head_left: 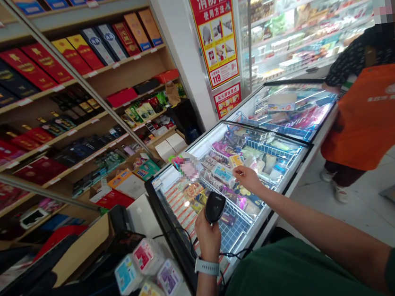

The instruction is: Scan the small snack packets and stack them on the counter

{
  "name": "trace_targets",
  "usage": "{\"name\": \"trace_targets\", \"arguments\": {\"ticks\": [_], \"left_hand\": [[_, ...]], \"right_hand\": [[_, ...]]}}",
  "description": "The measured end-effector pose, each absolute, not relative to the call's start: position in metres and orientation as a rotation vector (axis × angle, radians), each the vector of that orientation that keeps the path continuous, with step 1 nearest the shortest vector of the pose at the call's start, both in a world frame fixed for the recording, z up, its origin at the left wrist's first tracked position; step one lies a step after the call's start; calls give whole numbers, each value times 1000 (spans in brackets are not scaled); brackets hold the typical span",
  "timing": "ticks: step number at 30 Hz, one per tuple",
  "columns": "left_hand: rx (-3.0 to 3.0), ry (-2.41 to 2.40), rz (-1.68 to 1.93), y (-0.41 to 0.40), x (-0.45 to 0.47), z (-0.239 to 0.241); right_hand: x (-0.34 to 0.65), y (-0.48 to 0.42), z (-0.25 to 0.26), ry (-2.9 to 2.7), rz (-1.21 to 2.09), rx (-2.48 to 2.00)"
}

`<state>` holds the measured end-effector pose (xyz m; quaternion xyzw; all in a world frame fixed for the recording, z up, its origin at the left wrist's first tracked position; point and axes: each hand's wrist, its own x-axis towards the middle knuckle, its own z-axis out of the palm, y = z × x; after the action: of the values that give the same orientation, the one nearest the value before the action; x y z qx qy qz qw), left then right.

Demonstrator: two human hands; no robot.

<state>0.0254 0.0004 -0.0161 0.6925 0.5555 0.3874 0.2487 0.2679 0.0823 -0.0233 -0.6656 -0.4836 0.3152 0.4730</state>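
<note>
**Scanner up, packet at the fingertips over the freezer**

The right hand's fingers (238, 172) are drawn narrow together at the lower edge of a small yellow packet (235, 161). Whether they pinch it or only touch it cannot be told. The packet sits just above the wire baskets (228, 232) of frozen goods inside the open freezer chest (287, 184).

The left hand (207, 234) is closed around the handle of a black scanner (214, 207), its head raised and facing out over the chest. The scanner's cable (231, 254) trails down past the wrist.

To do this well, I judge that the packet's code should be turned flat toward the scanner head. Both hands should stay steady and near each other, with fingertips off the printed bars and the cable clear of the basket wires.

The right hand (248, 179) reaches far forward on an almost straight arm, palm down, wrist level. The left forearm rises steeply from below with the elbow tucked in and a watch (207, 266) on the wrist.

Small coloured tubs (146, 275) stand on the counter (143, 217) to the left, below shelves (51, 88) of boxed goods. A co-worker in an orange apron (372, 114) stands at the far side of the chest, well apart.
</note>
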Motion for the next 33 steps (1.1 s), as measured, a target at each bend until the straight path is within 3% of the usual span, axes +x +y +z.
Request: {"name": "trace_targets", "arguments": {"ticks": [33], "left_hand": [[1892,1566,1053,3,26,-20]], "right_hand": [[266,89,-33,-1207,773,-1644]]}}
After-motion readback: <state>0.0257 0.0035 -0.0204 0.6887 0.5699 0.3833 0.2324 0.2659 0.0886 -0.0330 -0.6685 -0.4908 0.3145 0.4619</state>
